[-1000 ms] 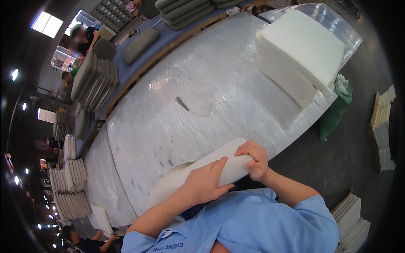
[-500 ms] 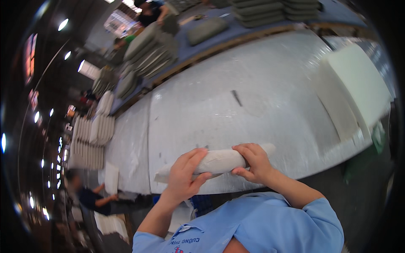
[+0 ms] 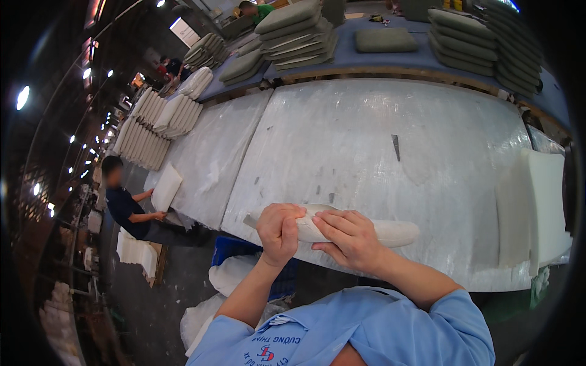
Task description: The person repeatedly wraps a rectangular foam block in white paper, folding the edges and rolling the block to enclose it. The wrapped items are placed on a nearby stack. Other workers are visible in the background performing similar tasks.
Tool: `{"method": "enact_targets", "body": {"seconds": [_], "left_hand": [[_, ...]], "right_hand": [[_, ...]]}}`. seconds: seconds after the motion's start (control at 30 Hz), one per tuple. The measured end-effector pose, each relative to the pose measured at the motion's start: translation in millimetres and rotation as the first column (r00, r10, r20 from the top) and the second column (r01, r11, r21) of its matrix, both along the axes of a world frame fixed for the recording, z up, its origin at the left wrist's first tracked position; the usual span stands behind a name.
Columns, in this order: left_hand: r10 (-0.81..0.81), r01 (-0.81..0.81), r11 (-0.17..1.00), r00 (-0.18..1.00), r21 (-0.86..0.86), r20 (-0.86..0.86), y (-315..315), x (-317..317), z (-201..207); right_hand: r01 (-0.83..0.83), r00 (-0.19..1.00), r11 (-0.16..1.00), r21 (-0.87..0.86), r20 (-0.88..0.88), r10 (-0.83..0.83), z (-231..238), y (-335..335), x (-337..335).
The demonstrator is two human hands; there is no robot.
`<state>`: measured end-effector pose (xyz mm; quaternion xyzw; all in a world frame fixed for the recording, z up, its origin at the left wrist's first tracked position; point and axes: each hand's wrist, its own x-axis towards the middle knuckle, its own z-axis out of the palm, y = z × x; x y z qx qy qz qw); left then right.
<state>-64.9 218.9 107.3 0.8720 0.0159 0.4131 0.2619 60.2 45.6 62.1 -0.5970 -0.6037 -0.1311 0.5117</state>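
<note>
A rolled-up white foam sheet (image 3: pixel 390 232) lies across the near edge of the big plastic-covered white table (image 3: pixel 366 140). My left hand (image 3: pixel 279 230) is closed around the roll near its left end. Just to the right, my right hand (image 3: pixel 349 240) grips the roll's middle, fingers wrapped over the top. The right end of the roll sticks out past my right hand. A small dark blade-like tool (image 3: pixel 395 147) lies on the table further back.
A stack of white foam slabs (image 3: pixel 532 207) sits at the table's right end. Grey-green cushions (image 3: pixel 293 30) are piled on a blue bench behind. A person in a dark shirt (image 3: pixel 125 204) handles a white slab at left. White bags (image 3: pixel 235 274) lie on the floor below.
The view has swung left and the roll now sits level near the table's front edge. Both hands have closed in together on the roll and it looks tighter.
</note>
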Motion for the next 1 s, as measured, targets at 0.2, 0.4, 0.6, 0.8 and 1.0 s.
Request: {"method": "enact_targets", "body": {"seconds": [0.2,0.4,0.6,0.8,1.0], "left_hand": [[0.041,-0.036,0.989,0.999,-0.144,0.032,1.5,-11.8,-14.0],[0.193,-0.130,0.915,0.972,-0.381,0.132,28.7,-30.1,-31.8],[0.372,-0.310,0.833,0.927,-0.459,0.049,70.6,-21.8,-33.0],[0.322,0.135,0.394,0.906,-0.909,0.274,71.2,-27.8,-41.2],[0.245,-0.158,0.538,0.969,-0.828,-0.025,31.4,-19.5,-114.9]], "right_hand": [[0.052,0.992,0.980,-0.190,-0.103,-0.072,-17.2,-37.3,-0.7],[0.170,0.917,0.875,-0.454,-0.253,-0.310,-122.0,-115.8,33.1],[0.167,0.727,0.924,-0.344,-0.590,-0.351,-135.9,-97.6,40.6],[0.273,0.832,0.948,-0.164,-0.455,-0.318,-43.1,-130.2,45.4],[0.343,0.721,0.927,-0.153,-0.590,-0.364,-40.1,-158.4,46.7]]}}
